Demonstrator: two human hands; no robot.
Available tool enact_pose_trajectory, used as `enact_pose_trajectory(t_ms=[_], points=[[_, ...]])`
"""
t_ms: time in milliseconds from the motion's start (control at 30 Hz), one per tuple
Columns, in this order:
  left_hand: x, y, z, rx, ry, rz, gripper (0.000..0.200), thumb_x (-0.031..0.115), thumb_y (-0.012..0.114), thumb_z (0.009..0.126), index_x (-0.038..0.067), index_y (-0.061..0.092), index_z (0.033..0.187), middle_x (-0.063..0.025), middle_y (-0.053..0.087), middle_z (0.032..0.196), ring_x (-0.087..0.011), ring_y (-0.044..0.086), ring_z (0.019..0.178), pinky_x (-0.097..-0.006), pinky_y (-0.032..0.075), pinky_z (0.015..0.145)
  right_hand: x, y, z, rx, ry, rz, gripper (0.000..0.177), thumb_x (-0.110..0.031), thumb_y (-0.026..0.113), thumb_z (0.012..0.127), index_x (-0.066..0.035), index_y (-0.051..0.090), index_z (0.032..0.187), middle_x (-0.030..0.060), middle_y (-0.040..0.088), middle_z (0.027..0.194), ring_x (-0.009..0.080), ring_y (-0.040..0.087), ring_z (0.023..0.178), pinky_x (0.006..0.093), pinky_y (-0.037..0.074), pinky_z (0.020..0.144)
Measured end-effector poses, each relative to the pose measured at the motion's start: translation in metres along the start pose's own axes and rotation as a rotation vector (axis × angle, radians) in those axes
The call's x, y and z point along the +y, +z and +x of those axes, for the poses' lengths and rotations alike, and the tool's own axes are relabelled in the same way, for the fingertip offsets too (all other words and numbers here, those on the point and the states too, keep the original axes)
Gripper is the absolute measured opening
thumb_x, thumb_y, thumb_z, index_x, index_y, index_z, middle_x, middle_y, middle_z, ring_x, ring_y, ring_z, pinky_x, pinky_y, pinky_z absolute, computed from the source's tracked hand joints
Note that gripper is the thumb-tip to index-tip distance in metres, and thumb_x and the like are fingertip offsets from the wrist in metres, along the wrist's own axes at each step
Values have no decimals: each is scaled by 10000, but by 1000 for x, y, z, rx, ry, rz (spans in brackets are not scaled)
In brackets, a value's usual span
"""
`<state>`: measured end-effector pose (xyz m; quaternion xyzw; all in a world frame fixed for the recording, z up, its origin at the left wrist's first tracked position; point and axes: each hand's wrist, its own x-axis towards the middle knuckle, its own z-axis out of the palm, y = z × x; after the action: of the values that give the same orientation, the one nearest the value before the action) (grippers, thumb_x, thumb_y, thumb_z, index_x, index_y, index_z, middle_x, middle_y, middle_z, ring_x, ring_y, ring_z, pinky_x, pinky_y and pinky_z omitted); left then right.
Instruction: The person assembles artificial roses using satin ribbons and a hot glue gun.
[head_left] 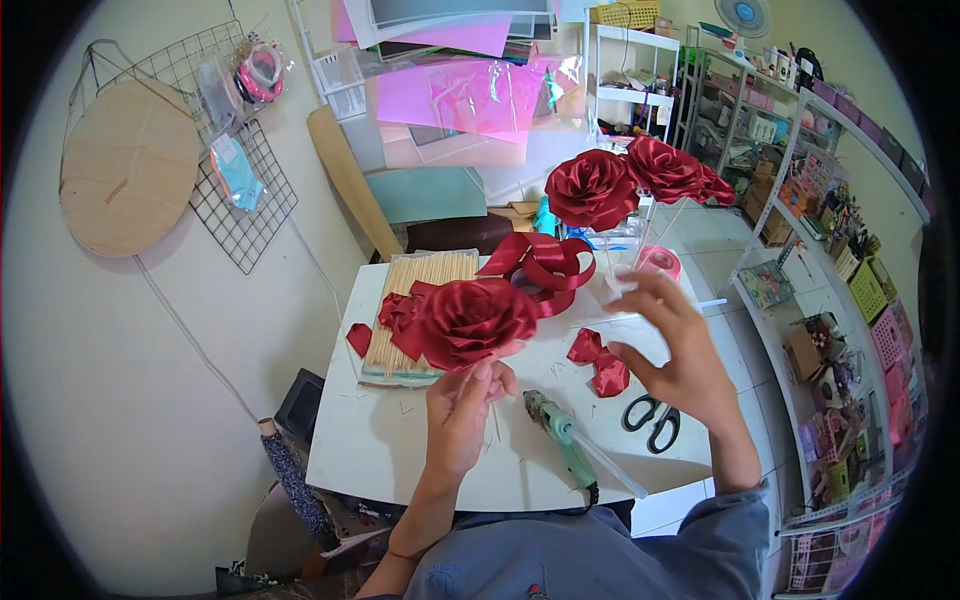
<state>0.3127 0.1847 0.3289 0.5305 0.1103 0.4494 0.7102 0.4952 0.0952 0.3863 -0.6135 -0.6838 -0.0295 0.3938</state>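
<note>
My left hand (458, 420) pinches the underside of a dark red satin ribbon rose (478, 322), holding it upright above the table. A thin stick shows just below the fingers. Raised to the right, my right hand (680, 350) has its thumb and fingers apart with nothing visible between them. Beneath it lie loose red satin petals (598, 365). Black-handled scissors (652, 424) rest near the right wrist. Between my hands is a green glue gun (562, 440) with a clear glue stick in its back. Behind the held rose are a loosely coiled red ribbon (548, 275) and more petals (400, 312).
Bamboo sticks (432, 268) lie in a pile at the left of the white table (365, 450). Two finished roses (592, 188) on sticks stand at the back, near a pink roll (660, 262). Loaded shelves (800, 290) line the right side; a wire grid (245, 215) hangs left.
</note>
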Motion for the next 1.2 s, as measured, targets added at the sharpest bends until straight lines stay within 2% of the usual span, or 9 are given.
enact_pose_trajectory(t_ms=[167,367,533,633,767,833,900,933,1200], points=[[-14,-8,2,115,121,26,330,170,425,828,-114,484,984,-95,525,892,-107,381,652,-235,283,581,53,43,-50,-380,379,-399,422,-263,590,700,-5,436,997,175,479,935,307,493,866,374,432,726],[-21,-10,-1,152,218,-30,222,-11,493,753,-28,486,974,-91,520,895,-141,445,730,-283,376,661,60,65,-54,-426,535,-265,530,-179,648,636,-14,382,1065,166,484,937,317,501,873,373,438,725],[-36,-10,-7,272,327,-41,224,43,474,753,-19,462,968,-117,524,935,-126,411,679,-254,333,643,67,67,-63,-210,454,-324,630,-130,687,573,-10,375,1107,147,510,843,296,537,768,355,435,711],[-56,-20,-15,311,360,-88,231,64,462,762,-18,457,978,-111,524,901,-124,414,671,-256,335,643,78,64,-61,-247,604,28,641,-130,697,566,-7,378,1108,155,508,852,275,541,775,342,436,713],[-59,-22,-27,211,426,124,236,99,436,783,-24,463,982,-94,518,858,-110,401,658,-239,325,621,79,68,-62,-274,573,-20,654,-120,704,560,-7,374,1113,170,502,889,258,541,785,326,444,703],[-54,-26,-34,131,373,104,283,161,449,797,-31,450,1004,-98,519,879,-111,445,726,-246,357,677,75,70,-62,-236,524,-116,646,-114,707,556,-6,379,1102,172,505,887,256,543,765,320,451,684],[-45,-24,-42,-42,-143,-764,349,211,458,808,-12,414,1073,-96,515,950,-116,482,826,-249,374,774,79,72,-63,-226,507,-90,641,-114,707,555,-10,382,1098,167,513,877,254,544,756,316,455,670],[-45,-27,-43,-40,-144,-765,349,211,458,808,-12,414,1073,-96,515,950,-116,482,826,-249,374,774,81,73,-63,-214,490,-61,636,-113,707,555,-15,385,1094,162,521,867,252,546,747,313,459,656],[-70,-63,-45,-133,-6,-41,402,165,501,789,21,370,1140,-99,474,1078,-111,487,873,-231,386,787,74,56,-54,-166,544,230,531,-34,663,590,-34,420,1063,137,572,777,204,578,698,270,459,629]])
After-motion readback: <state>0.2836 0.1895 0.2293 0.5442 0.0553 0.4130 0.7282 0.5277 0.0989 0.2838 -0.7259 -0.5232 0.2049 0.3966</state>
